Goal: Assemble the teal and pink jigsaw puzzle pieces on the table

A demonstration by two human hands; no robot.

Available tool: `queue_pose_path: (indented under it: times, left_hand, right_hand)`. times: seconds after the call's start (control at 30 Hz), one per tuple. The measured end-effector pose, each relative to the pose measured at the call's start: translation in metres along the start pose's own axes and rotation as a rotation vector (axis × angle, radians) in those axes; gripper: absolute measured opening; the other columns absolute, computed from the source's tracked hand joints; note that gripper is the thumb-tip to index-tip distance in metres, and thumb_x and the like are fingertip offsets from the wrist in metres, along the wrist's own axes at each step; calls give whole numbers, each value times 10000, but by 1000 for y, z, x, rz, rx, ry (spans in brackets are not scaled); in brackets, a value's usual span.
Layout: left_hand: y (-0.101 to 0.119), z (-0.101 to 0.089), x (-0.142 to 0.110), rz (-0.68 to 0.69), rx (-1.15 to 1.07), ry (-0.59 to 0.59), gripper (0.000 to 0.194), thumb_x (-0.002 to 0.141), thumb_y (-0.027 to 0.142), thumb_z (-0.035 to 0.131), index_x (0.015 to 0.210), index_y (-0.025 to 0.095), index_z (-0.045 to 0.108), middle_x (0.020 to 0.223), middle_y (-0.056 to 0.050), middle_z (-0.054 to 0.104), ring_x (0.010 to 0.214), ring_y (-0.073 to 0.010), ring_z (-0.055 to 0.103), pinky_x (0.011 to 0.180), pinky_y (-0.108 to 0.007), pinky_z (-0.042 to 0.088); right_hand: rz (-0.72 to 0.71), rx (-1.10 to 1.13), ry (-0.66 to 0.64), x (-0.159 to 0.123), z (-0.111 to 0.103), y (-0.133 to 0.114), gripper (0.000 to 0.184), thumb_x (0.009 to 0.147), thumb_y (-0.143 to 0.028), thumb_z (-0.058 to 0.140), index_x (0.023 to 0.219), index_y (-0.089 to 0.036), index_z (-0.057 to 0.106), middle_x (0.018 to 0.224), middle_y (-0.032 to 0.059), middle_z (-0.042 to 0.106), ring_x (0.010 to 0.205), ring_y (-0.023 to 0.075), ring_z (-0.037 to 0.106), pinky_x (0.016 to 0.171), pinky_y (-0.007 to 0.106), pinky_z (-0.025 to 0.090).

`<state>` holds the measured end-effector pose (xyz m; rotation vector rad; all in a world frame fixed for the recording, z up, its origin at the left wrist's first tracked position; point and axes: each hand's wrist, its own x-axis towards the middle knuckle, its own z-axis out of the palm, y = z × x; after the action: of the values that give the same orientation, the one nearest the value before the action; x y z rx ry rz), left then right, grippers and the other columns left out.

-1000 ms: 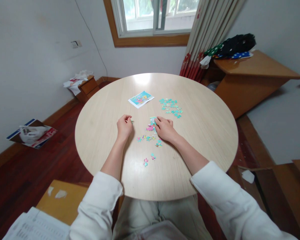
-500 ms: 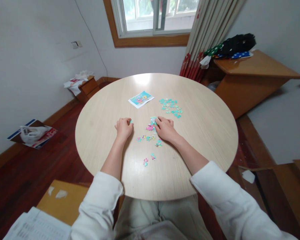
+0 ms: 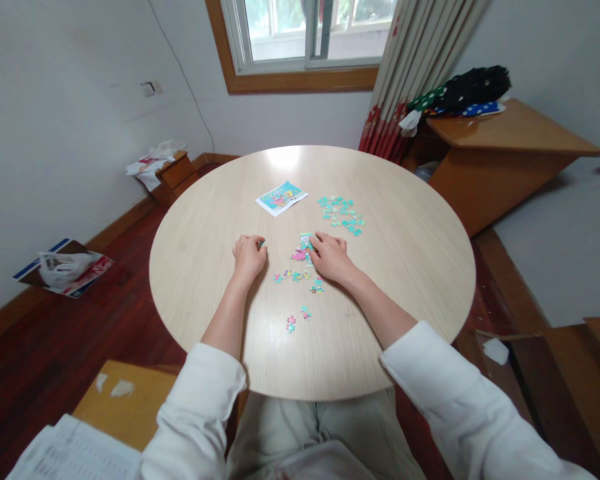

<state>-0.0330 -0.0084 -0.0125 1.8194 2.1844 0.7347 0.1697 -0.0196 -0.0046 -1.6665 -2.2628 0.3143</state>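
My left hand (image 3: 250,257) is closed with a small teal jigsaw piece (image 3: 263,244) pinched at its fingertips, above the left-middle of the table. Across from it, my right hand (image 3: 331,255) has curled fingers on the right edge of a partly joined jigsaw puzzle (image 3: 301,252) in pink, teal and white; those fingers cover part of it. Just below lies a row of loose jigsaw pieces (image 3: 296,276), with another small cluster (image 3: 317,286) to its right. Nearer to me are a pink-and-teal piece group (image 3: 291,325) and a teal-and-pink one (image 3: 306,313).
All this lies on a round pale wooden table (image 3: 205,220). A printed reference picture (image 3: 281,198) is at the back, with a spread of mostly teal pieces (image 3: 343,213) to its right. A wooden desk (image 3: 510,137) bearing dark cloth stands back right.
My left hand has shifted very slightly to the right, with the piece still at its fingertips. My right hand stays on the joined puzzle.
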Motion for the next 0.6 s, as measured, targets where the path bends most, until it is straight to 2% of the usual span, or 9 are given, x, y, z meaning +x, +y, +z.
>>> queue_pose_path:
  times: [0.2,0.27,0.37,0.5,0.6]
  left_hand:
    - [-1,1,0,13,-10,-1,244,801,221,541,998,194,683,998,-115,608,1048,-276,546,934,-425,409]
    - [-1,2,0,20,-17,2,244,798,219,540,995,194,680,988,-113,610,1044,-275,546,930,-425,410]
    - [0,2,0,29,-34,11,252,793,216,539,1003,190,675,989,-112,610,1033,-270,550,923,-418,414]
    - [1,1,-1,31,-53,25,263,793,213,537,1017,177,669,996,-113,608,1018,-259,559,923,-404,418]
    - [2,1,-1,32,-61,27,262,794,208,533,1016,172,667,993,-111,606,1016,-254,560,926,-397,417]
  right_hand:
    - [-37,104,76,2,3,3,311,876,-182,462,1152,-168,604,1320,180,524,1218,284,460,980,469,275]
    - [-69,169,117,2,3,2,281,860,-164,486,1094,-182,639,1268,161,558,1183,275,487,967,464,296]
    - [-149,258,140,2,-1,2,181,832,-156,529,897,-196,693,1087,108,623,1039,237,555,912,432,344]
    - [-285,361,42,2,-10,6,105,768,-145,602,756,-187,697,858,52,624,847,178,570,829,362,395]
    - [-331,407,-54,0,-17,10,89,723,-127,638,724,-191,700,787,29,608,789,160,558,799,334,408]
